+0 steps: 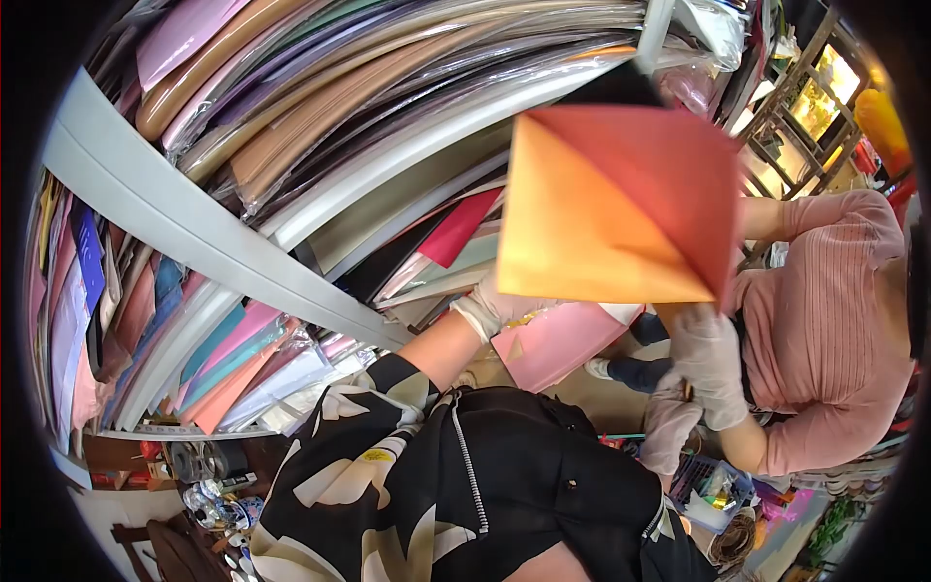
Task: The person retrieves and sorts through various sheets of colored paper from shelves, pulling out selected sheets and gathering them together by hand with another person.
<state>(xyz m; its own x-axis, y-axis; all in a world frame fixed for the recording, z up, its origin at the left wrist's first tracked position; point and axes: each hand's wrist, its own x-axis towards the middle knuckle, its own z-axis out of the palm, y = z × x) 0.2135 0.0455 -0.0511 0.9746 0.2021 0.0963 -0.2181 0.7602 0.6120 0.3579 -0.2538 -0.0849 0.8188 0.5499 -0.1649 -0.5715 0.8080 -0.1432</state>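
Observation:
My left hand (497, 303), in a thin whitish glove, reaches forward beside the shelves. It grips the upper edge of some pink paper sheets (558, 349); its fingertips are partly hidden. My right hand (669, 427), also gloved, is closed low at the right, close to a co-worker's gloved hand (713, 364). What it holds, if anything, is hidden. A large orange and red paper sheet (611, 204), blurred, fills the upper middle in front of my left hand. The co-worker's hand is at its lower right corner.
A co-worker in a pink top (819, 320) stands close at the right. White shelves (194, 213) packed with wrapped paper sheets (378, 107) curve across the left and top. Below right is a plastic basket (713, 495) of small items. A metal ladder-like frame (795, 107) stands behind.

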